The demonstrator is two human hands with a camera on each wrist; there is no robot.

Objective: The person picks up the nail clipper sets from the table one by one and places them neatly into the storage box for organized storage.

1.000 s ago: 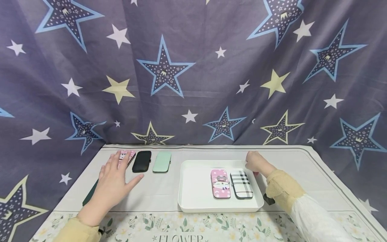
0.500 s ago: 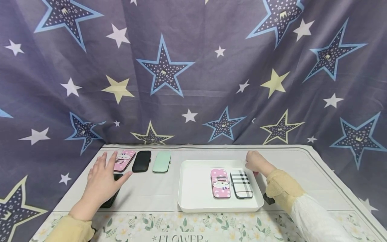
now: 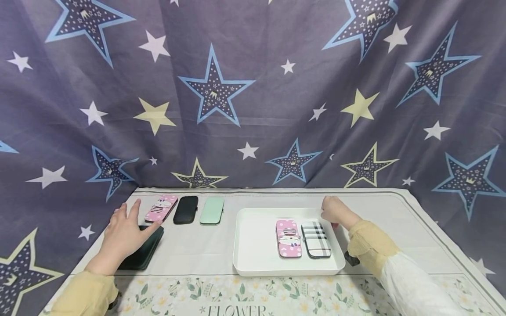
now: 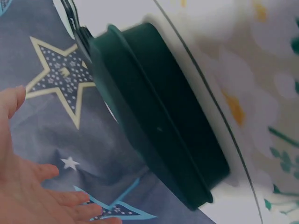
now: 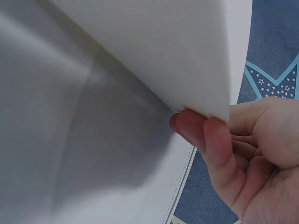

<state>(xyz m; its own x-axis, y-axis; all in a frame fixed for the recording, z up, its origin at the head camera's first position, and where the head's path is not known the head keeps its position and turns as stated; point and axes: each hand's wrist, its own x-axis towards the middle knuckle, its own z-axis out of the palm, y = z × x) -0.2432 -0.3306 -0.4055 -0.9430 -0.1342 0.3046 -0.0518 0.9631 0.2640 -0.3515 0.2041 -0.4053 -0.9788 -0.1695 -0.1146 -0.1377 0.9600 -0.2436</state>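
My left hand (image 3: 121,237), fingers spread, hovers over a dark green lidded box (image 3: 145,251) at the table's left side. In the left wrist view the same green box (image 4: 159,116) shows a seam along its side, and the hand (image 4: 37,196) is apart from it. The far right corner of a white tray (image 3: 253,265) is pinched between the fingers and thumb of my right hand (image 3: 337,212); the right wrist view shows the fingers curled on the tray's wall (image 5: 187,56). Inside the tray lie a pink cartoon clasp case (image 3: 288,238) and a white plaid clasp case (image 3: 316,239).
Along the table's back left, another pink cartoon case (image 3: 161,209), a black case (image 3: 186,210) and a mint green case (image 3: 212,210) lie in a row. A star-patterned curtain (image 3: 253,109) hangs behind the table. Floral cloth (image 3: 221,289) covers the front.
My left hand has drawn back to the left, away from the back pink case, uncovering it and more of the dark green box. My right hand and the tray have stayed in place.
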